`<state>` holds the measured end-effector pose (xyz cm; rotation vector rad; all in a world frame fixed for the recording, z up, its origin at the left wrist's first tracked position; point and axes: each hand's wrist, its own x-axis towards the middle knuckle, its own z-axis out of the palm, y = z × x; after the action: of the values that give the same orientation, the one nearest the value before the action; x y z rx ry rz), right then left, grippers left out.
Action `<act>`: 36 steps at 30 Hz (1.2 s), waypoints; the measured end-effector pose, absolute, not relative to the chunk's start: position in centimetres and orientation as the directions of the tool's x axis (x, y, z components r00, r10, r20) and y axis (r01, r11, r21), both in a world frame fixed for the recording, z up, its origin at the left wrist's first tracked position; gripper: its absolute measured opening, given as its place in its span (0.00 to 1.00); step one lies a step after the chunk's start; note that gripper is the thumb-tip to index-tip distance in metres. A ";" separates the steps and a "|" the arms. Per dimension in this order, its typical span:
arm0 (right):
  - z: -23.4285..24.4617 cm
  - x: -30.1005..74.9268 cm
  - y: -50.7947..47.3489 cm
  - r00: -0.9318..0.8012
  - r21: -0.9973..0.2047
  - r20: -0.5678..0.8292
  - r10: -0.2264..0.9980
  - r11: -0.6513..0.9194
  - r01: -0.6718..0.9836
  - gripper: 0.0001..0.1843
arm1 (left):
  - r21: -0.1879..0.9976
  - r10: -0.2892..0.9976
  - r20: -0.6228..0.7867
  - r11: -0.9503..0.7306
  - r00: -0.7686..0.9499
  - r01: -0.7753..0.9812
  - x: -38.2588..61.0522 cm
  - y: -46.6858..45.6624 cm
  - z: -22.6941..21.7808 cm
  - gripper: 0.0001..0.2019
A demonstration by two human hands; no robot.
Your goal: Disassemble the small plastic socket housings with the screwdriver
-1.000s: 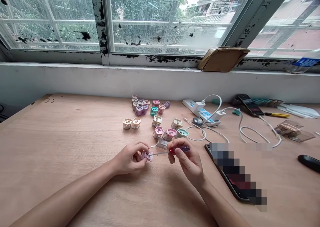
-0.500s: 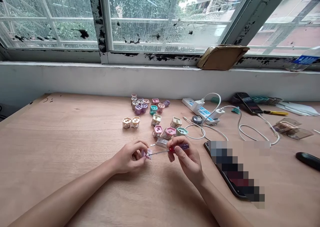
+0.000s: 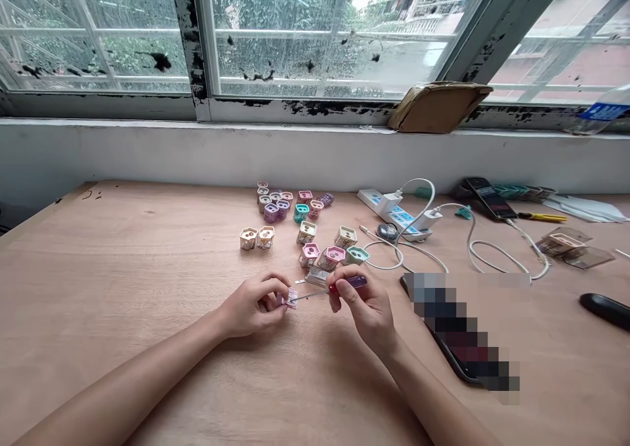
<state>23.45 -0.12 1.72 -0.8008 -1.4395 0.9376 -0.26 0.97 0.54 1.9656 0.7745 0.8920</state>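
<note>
My left hand (image 3: 258,305) pinches a small pale pink-purple plastic piece (image 3: 290,298) just above the table. My right hand (image 3: 364,305) is closed round the handle of a screwdriver (image 3: 350,283), dark purple with a red collar. Its thin metal shaft points left, and the tip meets the plastic piece; exactly where it touches is too small to tell. Right behind the hands lies a clear plastic case (image 3: 317,276). Farther back stand a pink six-sided box (image 3: 310,254), another pink one (image 3: 331,257) and a mint one (image 3: 357,256).
Two cream boxes (image 3: 256,238) stand left of several coloured ones (image 3: 275,206). A power strip (image 3: 396,215) with white cables (image 3: 433,257) lies at the back right. A phone (image 3: 457,361), partly blurred out, rests beside my right forearm. Clear cases (image 3: 566,246) and a black object (image 3: 605,310) are far right.
The screwdriver handle has shifted slightly left and its angle has changed a little. Both hands keep their grips, and the view has tilted slightly downward.
</note>
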 end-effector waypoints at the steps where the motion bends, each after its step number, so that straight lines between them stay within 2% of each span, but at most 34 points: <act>1: 1.7 23.5 -0.1 -0.069 -0.893 0.450 0.890 0.449 -0.033 0.14 | 0.862 0.778 0.308 -0.472 0.548 0.186 -0.2 1.0 0.5 0.06; 8: 1.4 24.2 0.6 0.047 -0.880 0.474 0.879 0.476 -0.014 0.13 | 0.877 0.832 0.368 -0.459 0.414 0.143 -0.5 1.5 0.3 0.04; 13: 1.5 24.4 0.8 0.087 -0.868 0.494 0.865 0.485 0.102 0.14 | 0.879 0.844 0.386 -0.459 0.372 0.129 -0.7 1.8 0.2 0.04; 19: 1.2 24.6 0.7 0.044 -0.825 0.527 0.849 0.498 0.265 0.16 | 0.869 0.837 0.393 -0.473 0.381 0.144 -0.7 1.8 0.0 0.04; 27: 0.7 24.6 0.9 -0.033 -0.789 0.527 0.849 0.504 0.351 0.13 | 0.867 0.830 0.388 -0.476 0.402 0.146 -0.6 1.7 0.1 0.04; 31: 0.8 24.6 1.0 -0.024 -0.802 0.513 0.858 0.490 0.342 0.13 | 0.869 0.827 0.381 -0.473 0.413 0.146 -0.6 1.7 0.2 0.04; 36: 1.1 24.6 0.9 0.048 -0.868 0.469 0.882 0.450 0.211 0.15 | 0.863 0.819 0.384 -0.482 0.426 0.151 -0.5 1.7 0.4 0.03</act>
<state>24.59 0.86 1.06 -1.0210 -1.4644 0.6799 -0.54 1.66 0.38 1.8989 0.8235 1.0831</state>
